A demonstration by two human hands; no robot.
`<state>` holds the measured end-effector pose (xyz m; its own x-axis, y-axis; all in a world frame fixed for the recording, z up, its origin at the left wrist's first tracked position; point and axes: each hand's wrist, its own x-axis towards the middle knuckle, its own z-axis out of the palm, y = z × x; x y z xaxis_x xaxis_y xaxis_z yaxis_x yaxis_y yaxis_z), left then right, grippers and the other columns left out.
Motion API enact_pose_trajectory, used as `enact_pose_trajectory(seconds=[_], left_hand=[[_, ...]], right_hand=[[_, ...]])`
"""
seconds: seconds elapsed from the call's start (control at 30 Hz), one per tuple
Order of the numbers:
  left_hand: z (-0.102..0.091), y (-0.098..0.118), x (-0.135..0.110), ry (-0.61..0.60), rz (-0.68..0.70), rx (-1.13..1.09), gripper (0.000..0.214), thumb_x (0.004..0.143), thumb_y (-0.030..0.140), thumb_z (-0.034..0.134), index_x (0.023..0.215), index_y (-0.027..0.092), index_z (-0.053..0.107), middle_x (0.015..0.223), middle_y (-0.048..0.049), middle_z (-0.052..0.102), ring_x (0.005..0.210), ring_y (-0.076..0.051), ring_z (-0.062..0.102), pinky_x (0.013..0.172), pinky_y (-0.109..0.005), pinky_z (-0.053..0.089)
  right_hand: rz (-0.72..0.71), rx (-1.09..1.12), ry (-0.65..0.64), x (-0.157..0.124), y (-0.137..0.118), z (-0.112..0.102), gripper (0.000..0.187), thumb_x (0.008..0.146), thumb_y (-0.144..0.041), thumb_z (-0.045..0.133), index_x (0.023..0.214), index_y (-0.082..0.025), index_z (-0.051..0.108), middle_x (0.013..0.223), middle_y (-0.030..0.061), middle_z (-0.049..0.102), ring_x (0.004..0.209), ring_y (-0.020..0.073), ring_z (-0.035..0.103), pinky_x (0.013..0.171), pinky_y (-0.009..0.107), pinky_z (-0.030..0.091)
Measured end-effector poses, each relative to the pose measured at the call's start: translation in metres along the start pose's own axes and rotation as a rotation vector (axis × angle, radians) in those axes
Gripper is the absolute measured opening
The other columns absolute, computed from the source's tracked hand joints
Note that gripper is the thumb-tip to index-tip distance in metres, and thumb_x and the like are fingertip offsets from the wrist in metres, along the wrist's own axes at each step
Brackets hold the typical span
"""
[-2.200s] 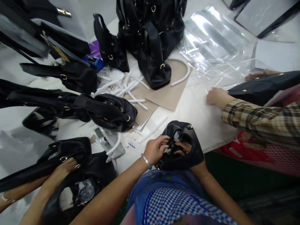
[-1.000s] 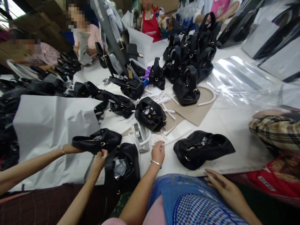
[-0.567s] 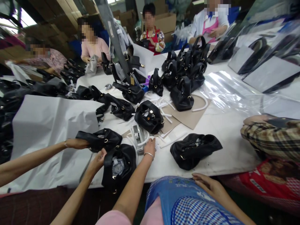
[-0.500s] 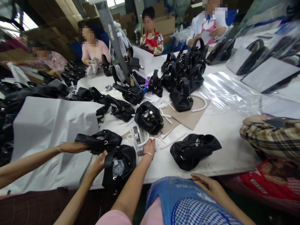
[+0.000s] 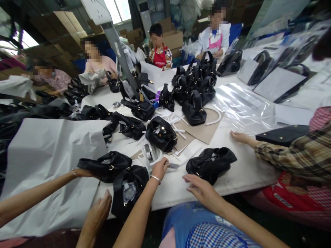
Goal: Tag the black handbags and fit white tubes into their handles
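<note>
My left hand [image 5: 159, 168], with a bracelet at its wrist, is closed on a small flat pale piece [image 5: 173, 165], perhaps a card or packet; its kind is not clear. Just behind that hand stand a grey-and-white object [image 5: 151, 153] and curved white tubes [image 5: 141, 161]. My right hand [image 5: 203, 191] is held with fingers outstretched and nothing in it, over the table's front edge. In front of it a black handbag [image 5: 212, 163] lies on its side with its top open. Another black handbag [image 5: 161, 134] rests behind my left hand.
At left, a co-worker's hand [image 5: 89, 173] is on a black handbag [image 5: 107, 165], beside another handbag [image 5: 131, 187] with clear plastic inside. A plaid sleeve [image 5: 292, 153] reaches in from the right. Further back are grouped handbags [image 5: 195, 77], brown card [image 5: 204, 129] and clear plastic sheets [image 5: 243, 103].
My left hand has drawn slightly left and now holds the flat pale piece. My right hand has risen from my apron to the table edge. A co-worker's hand at right has stretched out.
</note>
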<state>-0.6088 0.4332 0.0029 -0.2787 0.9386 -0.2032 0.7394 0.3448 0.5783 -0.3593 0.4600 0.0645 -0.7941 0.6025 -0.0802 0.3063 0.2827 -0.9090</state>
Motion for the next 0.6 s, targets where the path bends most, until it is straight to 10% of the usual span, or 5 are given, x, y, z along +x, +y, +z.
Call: enact_pose_trajectory(seconds=[0.17, 0.3, 0.6], left_hand=[[-0.013, 0.024, -0.01, -0.028, 0.037, -0.675, 0.019, 0.079, 0.033, 0.058, 0.087, 0.016, 0.052, 0.074, 0.0005, 0.06, 0.073, -0.014, 0.06, 0.068, -0.024, 0.046], [-0.018, 0.049, -0.021, -0.127, -0.008, -0.972, 0.028, 0.078, 0.037, 0.062, 0.092, 0.015, 0.051, 0.074, 0.0, 0.059, 0.067, -0.011, 0.058, 0.062, -0.021, 0.046], [-0.014, 0.087, -0.045, -0.345, -0.022, -0.811, 0.042, 0.079, 0.056, 0.052, 0.079, 0.016, 0.065, 0.064, -0.0013, 0.061, 0.041, -0.005, 0.041, 0.04, -0.019, 0.029]], right_hand=[[-0.136, -0.268, 0.175, 0.043, -0.018, 0.009, 0.06, 0.083, -0.017, 0.052, 0.139, -0.029, 0.034, 0.146, 0.0065, 0.033, 0.133, 0.0227, 0.032, 0.109, 0.042, 0.032], [-0.032, -0.264, 0.193, 0.055, -0.02, -0.002, 0.057, 0.082, -0.018, 0.054, 0.137, -0.026, 0.039, 0.122, 0.0094, 0.056, 0.112, 0.0231, 0.054, 0.096, 0.04, 0.045], [0.139, -0.195, 0.435, -0.001, -0.025, -0.045, 0.036, 0.082, -0.03, 0.053, 0.116, -0.023, 0.061, 0.113, 0.0082, 0.064, 0.108, 0.0258, 0.057, 0.097, 0.041, 0.045]])
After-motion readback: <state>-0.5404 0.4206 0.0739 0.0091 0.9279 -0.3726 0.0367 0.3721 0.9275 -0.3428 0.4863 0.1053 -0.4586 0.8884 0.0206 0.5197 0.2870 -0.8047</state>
